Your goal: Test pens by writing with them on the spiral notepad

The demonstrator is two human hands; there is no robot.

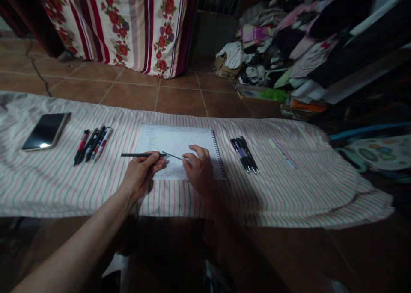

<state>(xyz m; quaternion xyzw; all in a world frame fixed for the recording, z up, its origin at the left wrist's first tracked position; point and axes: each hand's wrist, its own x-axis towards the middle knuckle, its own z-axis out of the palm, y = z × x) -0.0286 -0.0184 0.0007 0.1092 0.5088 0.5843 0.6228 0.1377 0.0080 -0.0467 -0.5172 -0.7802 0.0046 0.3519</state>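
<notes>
My left hand (141,170) pinches a black pen barrel (132,155), held level and pointing left over the notebook's left edge. Between thumb and fingertips of my right hand (201,170) is one end of a thin dark stick (173,156) that looks like a pen refill. Its other end lies close to the barrel's right end; whether they touch I cannot tell. Below both hands, the spiral notebook (183,135) lies open on a page with faint writing, its coil on the right side.
A striped cloth (289,199) covers the table. Left of the notebook lie several pens (91,145) and a phone (45,131). To the right are several dark pens (244,155) and slim pastel sticks (284,154). Beyond hangs a floral curtain (138,28), beside piled clothes (257,36).
</notes>
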